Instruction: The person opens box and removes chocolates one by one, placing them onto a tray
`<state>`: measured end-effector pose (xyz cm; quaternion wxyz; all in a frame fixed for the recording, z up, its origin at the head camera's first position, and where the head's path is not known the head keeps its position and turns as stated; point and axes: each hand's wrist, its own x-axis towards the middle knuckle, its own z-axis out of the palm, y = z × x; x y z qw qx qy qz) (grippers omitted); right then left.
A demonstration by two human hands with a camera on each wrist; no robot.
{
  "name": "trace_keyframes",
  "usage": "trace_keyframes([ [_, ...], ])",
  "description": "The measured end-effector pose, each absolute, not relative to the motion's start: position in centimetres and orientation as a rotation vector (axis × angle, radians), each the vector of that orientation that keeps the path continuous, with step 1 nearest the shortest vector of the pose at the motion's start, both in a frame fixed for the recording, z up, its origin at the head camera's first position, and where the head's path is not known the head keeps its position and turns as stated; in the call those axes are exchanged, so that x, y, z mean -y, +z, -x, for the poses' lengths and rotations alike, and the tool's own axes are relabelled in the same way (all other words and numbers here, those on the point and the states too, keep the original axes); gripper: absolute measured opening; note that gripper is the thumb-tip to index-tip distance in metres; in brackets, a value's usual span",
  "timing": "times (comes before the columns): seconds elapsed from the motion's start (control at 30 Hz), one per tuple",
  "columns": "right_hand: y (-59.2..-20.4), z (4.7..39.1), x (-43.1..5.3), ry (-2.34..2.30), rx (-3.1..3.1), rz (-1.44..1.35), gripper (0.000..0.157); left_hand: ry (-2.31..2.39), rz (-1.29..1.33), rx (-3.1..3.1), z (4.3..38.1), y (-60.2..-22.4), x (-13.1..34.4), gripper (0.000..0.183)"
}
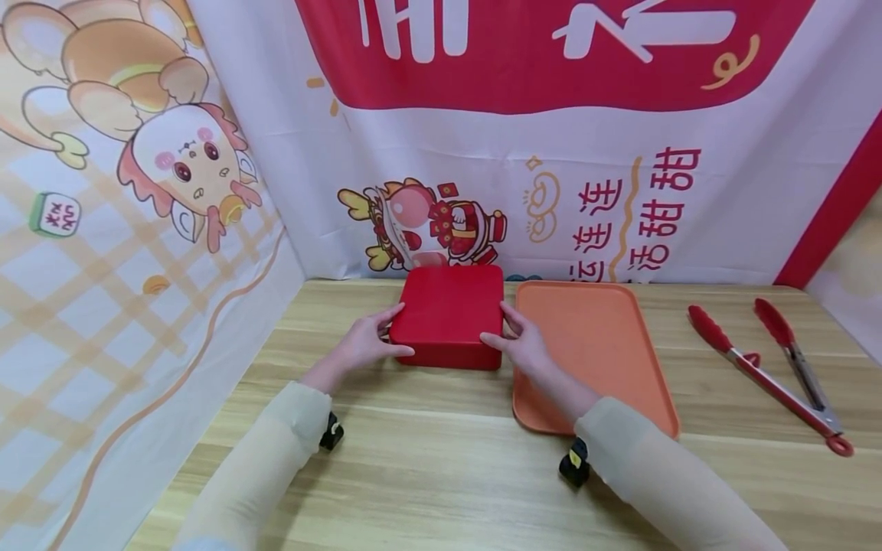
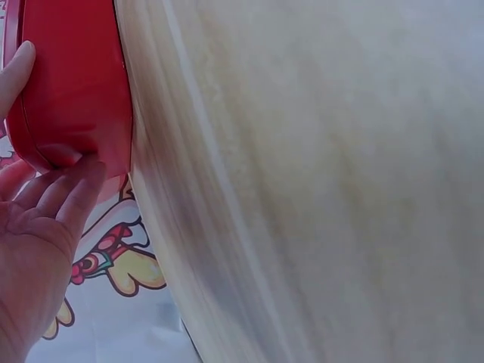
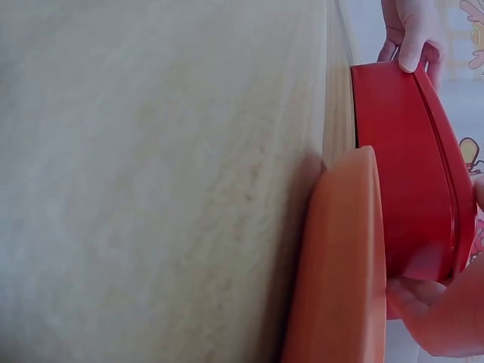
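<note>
A red lidded box (image 1: 451,306) with rounded corners sits at the back of the table, a seam running below its top. My left hand (image 1: 361,342) grips its left side, thumb at the front corner. In the left wrist view, fingers (image 2: 64,189) of that hand reach under the lid's edge at the side. My right hand (image 1: 525,346) holds the opposite side, with its thumb on the front right corner of the lid. The right wrist view shows the box (image 3: 404,166) between both hands, some right fingers tucked against its side wall.
An orange tray (image 1: 592,352) lies just right of the box, under my right forearm. Red-tipped tongs (image 1: 779,383) rest spread on the table's right side. A printed cloth (image 1: 427,138) hangs behind the table, another along the left. The wooden tabletop (image 1: 427,459) extends in front.
</note>
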<state>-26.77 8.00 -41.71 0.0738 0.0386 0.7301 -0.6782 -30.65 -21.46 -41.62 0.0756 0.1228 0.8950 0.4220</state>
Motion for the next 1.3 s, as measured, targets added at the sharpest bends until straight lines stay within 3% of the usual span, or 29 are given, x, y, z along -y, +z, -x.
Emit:
trace_keyframes([
  [0.9, -39.9, 26.7, -8.0, -1.978, -2.312, 0.000, 0.075, 1.269, -0.341, -2.613, 30.9, -41.4, 21.9, 0.098],
  [1.3, -38.9, 26.5, -7.7, -1.961, -2.404, 0.108, 0.071, 1.424, -0.432, -2.603, 30.2, -41.5, 22.6, 0.078],
])
